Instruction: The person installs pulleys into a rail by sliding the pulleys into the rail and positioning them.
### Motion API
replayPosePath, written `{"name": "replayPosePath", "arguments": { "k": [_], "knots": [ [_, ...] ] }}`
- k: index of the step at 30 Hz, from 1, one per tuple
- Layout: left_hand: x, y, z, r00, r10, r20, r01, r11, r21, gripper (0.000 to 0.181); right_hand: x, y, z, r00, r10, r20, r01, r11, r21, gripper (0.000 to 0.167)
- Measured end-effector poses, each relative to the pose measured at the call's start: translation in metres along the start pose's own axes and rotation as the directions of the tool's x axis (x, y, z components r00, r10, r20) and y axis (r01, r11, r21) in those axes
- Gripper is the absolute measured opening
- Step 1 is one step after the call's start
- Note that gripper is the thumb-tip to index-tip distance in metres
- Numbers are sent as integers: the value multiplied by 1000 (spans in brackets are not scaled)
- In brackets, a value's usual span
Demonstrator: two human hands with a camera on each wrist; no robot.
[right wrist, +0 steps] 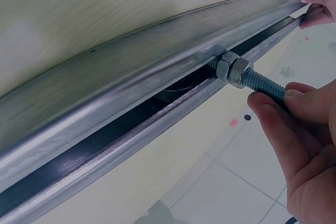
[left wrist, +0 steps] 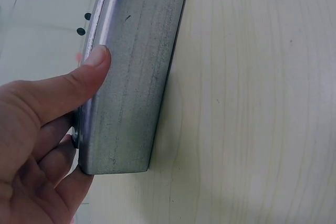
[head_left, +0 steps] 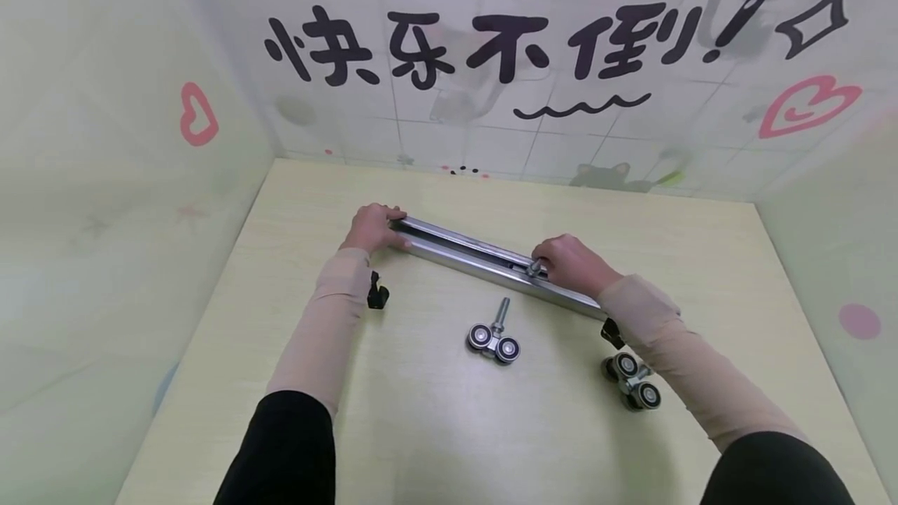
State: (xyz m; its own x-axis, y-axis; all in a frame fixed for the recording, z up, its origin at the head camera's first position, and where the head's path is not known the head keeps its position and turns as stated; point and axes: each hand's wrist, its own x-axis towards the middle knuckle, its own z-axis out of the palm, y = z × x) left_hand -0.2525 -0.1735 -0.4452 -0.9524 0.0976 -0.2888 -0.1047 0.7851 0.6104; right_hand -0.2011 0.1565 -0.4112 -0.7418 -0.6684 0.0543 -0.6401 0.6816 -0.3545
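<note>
A long metal channel track (head_left: 477,265) with a slot along it lies slantwise on the table. My left hand (head_left: 372,229) grips its left end; in the left wrist view the thumb presses the track's flat side (left wrist: 131,82) and the other fingers curl about the end. Toward the other end, my right hand (head_left: 575,263) pinches the threaded bolt (right wrist: 262,85) of a roller. Two hex nuts (right wrist: 231,69) on that bolt sit at the slot, and the roller's wheels are mostly hidden inside the track. The right hand covers part of the track in the head view.
In front of the track lies a twin-wheel roller (head_left: 495,340) with its bolt pointing away from me. Another roller (head_left: 631,385) with several wheels rests near my right forearm. Printed walls stand behind the table (head_left: 435,411) and at both sides.
</note>
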Motion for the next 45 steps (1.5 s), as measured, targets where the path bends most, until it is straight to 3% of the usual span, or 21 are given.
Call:
{"name": "replayPosePath", "arguments": {
  "k": [45],
  "knots": [
    [4,-6,0,1000,24,-3,-24,1000,4,65,-50,28,-13,1000,15,0,-15,1000,-6,20]
  ]
}}
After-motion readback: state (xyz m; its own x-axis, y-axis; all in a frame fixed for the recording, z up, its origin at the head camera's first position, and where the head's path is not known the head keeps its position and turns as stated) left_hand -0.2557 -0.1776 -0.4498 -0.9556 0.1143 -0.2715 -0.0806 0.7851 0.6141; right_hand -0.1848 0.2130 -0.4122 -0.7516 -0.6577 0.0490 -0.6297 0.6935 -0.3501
